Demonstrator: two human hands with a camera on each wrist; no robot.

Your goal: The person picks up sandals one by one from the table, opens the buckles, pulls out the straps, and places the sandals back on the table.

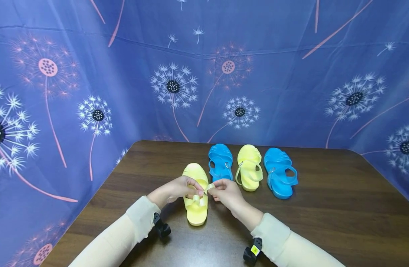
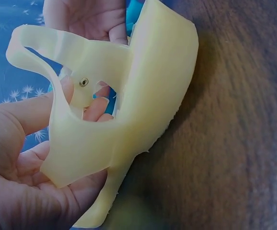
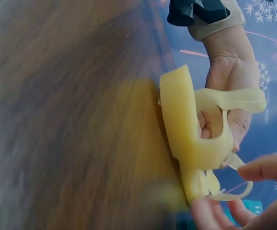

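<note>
On the table before me lies a pale yellow sandal [image 1: 196, 215], its toe pointing away. My left hand [image 1: 177, 190] reaches in from the left and holds its upper by the buckle side, thumb and fingers on the straps. From the other side my right hand [image 1: 228, 194] pinches the thin ankle strap [image 1: 209, 187] close to the left fingertips. The left wrist view shows a small metal rivet [image 2: 83, 82] on the upper, with left fingers reaching through behind it. In the right wrist view the strap [image 3: 241, 193] bends in a loop by the right fingers; the buckle is mostly hidden.
Just behind the right hand, a blue sandal [image 1: 220, 163], a second yellow sandal [image 1: 249, 167] and another blue sandal [image 1: 280, 172] stand in a row. The brown wooden table [image 1: 341, 193] ends at a blue dandelion-print cloth [image 1: 274, 74] hung behind it and to the left.
</note>
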